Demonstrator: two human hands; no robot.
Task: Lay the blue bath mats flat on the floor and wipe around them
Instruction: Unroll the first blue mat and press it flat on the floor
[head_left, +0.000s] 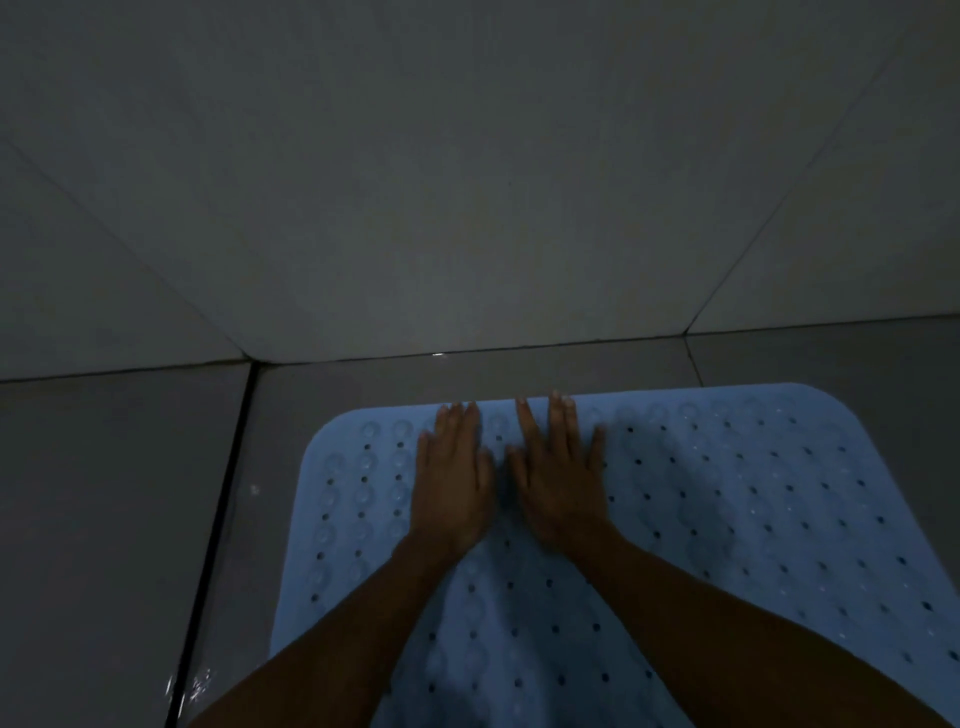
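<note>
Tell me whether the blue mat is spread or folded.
Spread: the blue perforated rubber bath mat lies flat, both hands pressing it.

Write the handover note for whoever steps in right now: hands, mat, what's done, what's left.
Left hand: open, palm down, fingers straight, pressing on the blue bath mat near its far edge.
Right hand: open, flat on the mat beside the left one.
Mat: lying on the grey tiled floor close to the wall, its far edge almost parallel to it. Looks flat where visible; its near end is out of view.
Done: this mat appears laid out.
Left: only one mat is in view; no cloth is visible. Wiping around it appears not yet started; wet glints show by the left floor joint.
</note>
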